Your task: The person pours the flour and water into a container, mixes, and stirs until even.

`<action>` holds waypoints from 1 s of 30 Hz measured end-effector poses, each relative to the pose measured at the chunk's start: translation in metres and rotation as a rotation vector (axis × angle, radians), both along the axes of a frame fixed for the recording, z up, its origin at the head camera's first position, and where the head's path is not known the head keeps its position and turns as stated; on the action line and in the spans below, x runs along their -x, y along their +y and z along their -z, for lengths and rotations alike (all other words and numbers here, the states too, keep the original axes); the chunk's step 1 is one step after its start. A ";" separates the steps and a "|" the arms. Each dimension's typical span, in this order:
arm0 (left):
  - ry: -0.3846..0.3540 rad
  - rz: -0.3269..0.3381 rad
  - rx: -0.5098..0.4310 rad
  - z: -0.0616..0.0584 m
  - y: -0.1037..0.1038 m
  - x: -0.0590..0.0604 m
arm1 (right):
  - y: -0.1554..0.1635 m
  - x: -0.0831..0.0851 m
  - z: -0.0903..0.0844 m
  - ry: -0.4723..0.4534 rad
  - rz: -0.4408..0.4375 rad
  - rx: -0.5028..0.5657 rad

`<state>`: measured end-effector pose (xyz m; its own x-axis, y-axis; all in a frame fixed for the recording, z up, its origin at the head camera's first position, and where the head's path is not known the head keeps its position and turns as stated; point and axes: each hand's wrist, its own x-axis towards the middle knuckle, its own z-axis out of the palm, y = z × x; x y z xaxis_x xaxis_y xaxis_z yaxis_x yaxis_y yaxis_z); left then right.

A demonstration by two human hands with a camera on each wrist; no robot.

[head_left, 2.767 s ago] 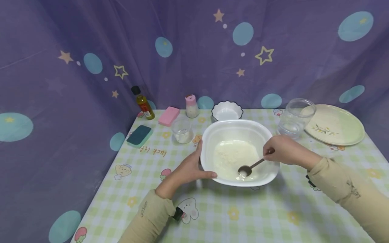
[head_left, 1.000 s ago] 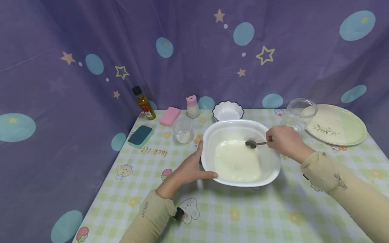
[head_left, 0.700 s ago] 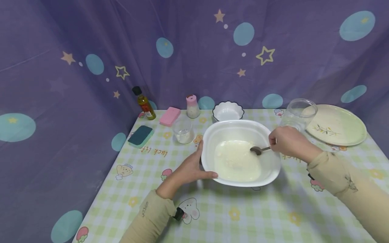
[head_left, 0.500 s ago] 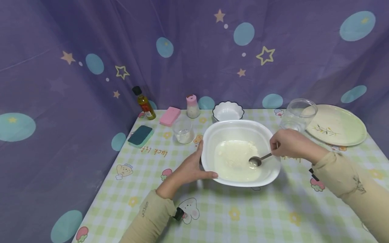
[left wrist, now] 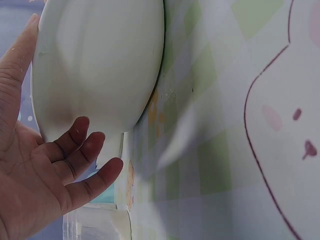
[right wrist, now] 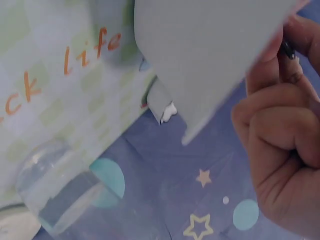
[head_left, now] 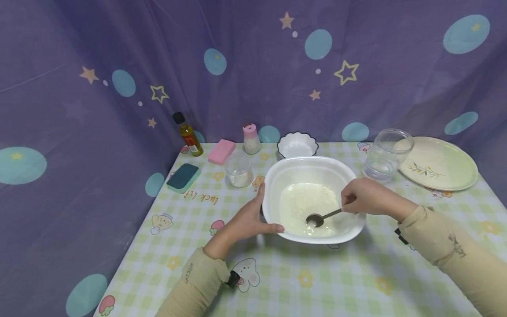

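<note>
A large white bowl stands on the table with a pale, milky mixture in it. My left hand holds its left side, thumb over the front rim. From the left wrist view, the other fingers lie against the outer wall, partly bent. Over the bowl's right side, my right hand pinches the handle of a dark brown spoon. The spoon's head dips into the mixture near the front. In the right wrist view, the bowl's wall hides most of the spoon.
Behind the bowl are a scalloped dish and a pink-topped shaker. On the left are a clear cup, sponges and an oil bottle. To the right, a clear pitcher stands by a plate.
My right hand has swept the spoon round in the mixture, from the bowl's back right side toward the front and left. The left hand and the bowl have stayed in place.
</note>
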<state>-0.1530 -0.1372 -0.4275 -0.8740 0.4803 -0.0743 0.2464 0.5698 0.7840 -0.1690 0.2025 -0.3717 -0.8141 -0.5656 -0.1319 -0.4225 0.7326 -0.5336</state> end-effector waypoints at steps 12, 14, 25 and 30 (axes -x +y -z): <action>0.009 0.011 -0.004 -0.002 0.000 0.000 | -0.026 0.002 0.018 0.136 0.034 0.051; 0.018 0.014 -0.006 -0.002 0.000 0.000 | -0.030 0.003 0.021 0.153 0.042 0.062; 0.023 0.016 -0.010 0.000 0.000 0.001 | -0.041 0.014 0.026 0.228 0.167 0.028; 0.015 0.015 -0.013 0.000 0.000 0.001 | -0.038 0.018 0.024 0.253 0.204 0.008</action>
<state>-0.1539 -0.1369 -0.4276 -0.8676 0.4942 -0.0550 0.2664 0.5554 0.7877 -0.1870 0.1646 -0.3960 -0.9170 -0.3879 0.0928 -0.3877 0.8121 -0.4361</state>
